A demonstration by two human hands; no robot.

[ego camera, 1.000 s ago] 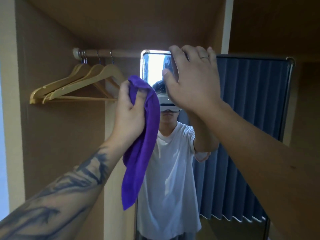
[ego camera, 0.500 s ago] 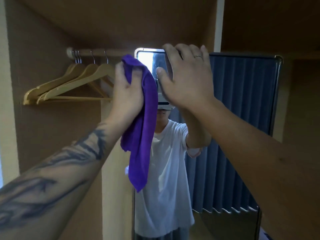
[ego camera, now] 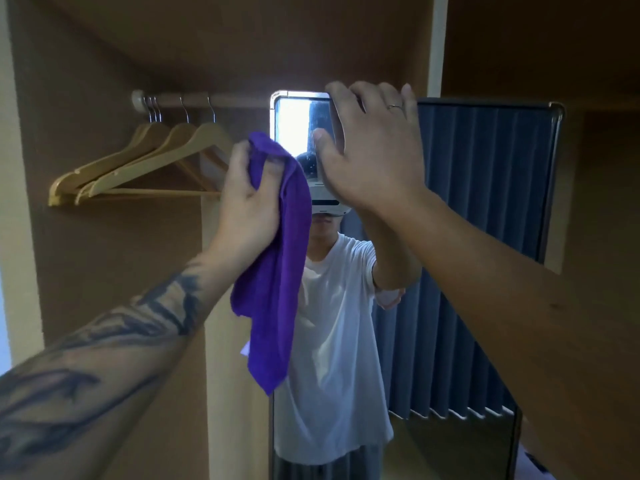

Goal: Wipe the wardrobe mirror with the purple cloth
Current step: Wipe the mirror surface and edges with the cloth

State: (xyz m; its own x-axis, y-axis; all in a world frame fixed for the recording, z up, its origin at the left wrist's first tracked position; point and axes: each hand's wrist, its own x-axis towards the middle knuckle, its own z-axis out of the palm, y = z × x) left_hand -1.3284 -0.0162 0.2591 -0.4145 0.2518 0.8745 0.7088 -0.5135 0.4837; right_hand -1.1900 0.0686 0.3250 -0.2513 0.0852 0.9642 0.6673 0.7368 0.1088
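While the right hand grips the mirror top, the left hand, fingers bunched around the purple cloth, has dropped lower, wiping apparently unstarted.

We've got the mirror standing right of centre inside the wardrobe, the rail running off its top left corner with hangers on it. Our right hand sits over the mirror's top edge; our left hand, just left of it, holds the cloth hanging down before the mirror's left edge.
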